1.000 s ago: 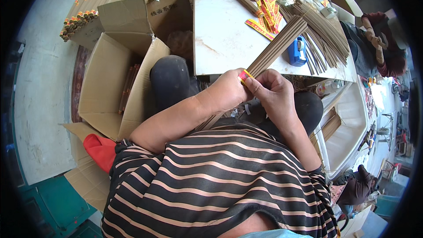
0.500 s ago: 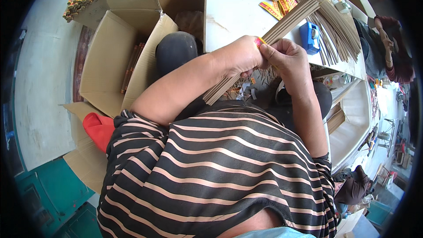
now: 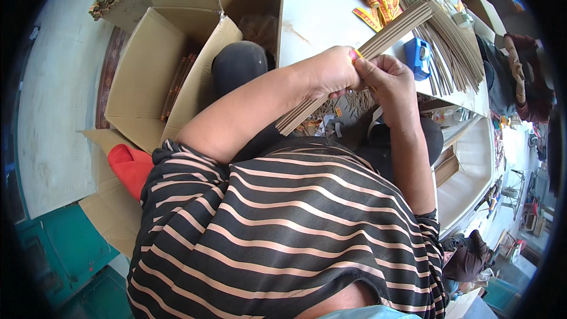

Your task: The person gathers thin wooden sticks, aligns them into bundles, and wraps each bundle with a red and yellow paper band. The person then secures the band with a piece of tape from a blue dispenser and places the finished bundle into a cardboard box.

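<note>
A bundle of brown incense sticks (image 3: 397, 27) slants across in front of me, its lower end near my lap. My left hand (image 3: 334, 72) is closed round the middle of the bundle. Against it, my right hand (image 3: 387, 80) pinches with thumb and bent fingers at a red and yellow paper band (image 3: 355, 55) on the sticks. The hands cover most of the band. Just right of the bundle, a blue tape dispenser (image 3: 417, 59) stands on the white table (image 3: 307, 9), with loose incense sticks (image 3: 455, 44) fanned out beside it.
More red and yellow paper bands (image 3: 387, 3) lie at the table's far side. An open cardboard box (image 3: 133, 74) at my left holds several banded bundles (image 3: 178, 85). A white tub (image 3: 469, 168) is at right. Other people, one with a dark sleeve (image 3: 534, 71), are at the right edge.
Both hands stay together at the band, with only slight finger motion. The whole view has shifted a little; the bundle remains held at the same slant.
</note>
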Demonstrator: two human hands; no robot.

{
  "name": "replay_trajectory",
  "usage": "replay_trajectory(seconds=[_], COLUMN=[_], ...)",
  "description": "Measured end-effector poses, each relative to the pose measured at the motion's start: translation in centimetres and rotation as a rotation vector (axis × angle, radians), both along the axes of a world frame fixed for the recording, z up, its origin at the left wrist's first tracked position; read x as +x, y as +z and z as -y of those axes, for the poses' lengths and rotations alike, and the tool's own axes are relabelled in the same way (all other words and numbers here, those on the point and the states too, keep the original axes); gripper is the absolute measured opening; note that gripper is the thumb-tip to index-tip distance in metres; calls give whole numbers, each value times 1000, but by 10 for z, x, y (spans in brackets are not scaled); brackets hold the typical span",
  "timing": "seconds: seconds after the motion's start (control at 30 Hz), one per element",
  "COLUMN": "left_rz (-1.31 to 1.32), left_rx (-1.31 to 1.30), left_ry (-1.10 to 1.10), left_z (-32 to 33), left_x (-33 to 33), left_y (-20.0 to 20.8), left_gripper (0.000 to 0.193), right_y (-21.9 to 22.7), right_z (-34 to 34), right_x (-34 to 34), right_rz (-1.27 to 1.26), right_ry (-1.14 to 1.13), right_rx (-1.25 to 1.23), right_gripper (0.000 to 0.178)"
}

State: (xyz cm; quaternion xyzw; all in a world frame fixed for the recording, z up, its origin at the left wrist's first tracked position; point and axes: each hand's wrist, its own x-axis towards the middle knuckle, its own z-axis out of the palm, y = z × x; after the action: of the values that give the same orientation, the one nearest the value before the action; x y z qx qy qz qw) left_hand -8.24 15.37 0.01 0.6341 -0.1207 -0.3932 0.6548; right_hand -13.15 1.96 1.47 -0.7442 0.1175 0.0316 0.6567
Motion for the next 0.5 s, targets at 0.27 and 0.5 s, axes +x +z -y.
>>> replay_trajectory(seconds=[0.27,0.5], left_rz=[35,262], left_rx=[44,189], left_ry=[26,42], left_z=[-3,-5], left_x=[-9,-17], left_y=[7,-1], left_gripper=[18,31], right_y=[0,-6], right_z=[-5,-5], right_x=[-9,-20], right_rz=[98,72], right_ry=[-20,13], right_rx=[-9,4], right_gripper=[21,20])
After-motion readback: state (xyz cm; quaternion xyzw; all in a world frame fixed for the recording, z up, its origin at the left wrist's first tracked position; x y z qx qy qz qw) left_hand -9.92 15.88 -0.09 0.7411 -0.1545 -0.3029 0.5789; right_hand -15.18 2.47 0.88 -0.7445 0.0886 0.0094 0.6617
